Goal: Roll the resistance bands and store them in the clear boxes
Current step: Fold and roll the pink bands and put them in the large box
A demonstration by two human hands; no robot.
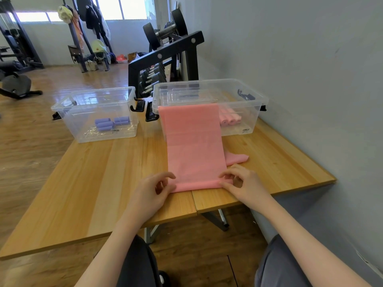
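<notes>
Wooden table (103, 179) in a gym room carries two clear boxes: the left box (95, 114) holds purple rolls (112, 122), the right box (209, 104) holds pink rolls (230, 119). A pink resistance band (194, 146) drapes from the right box's front rim down onto the table. The left hand (153, 191) and right hand (240, 183) each pinch a corner of its near, slightly rolled edge.

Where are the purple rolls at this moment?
The purple rolls lie inside the left clear box, on its floor, left of the pink band.
</notes>
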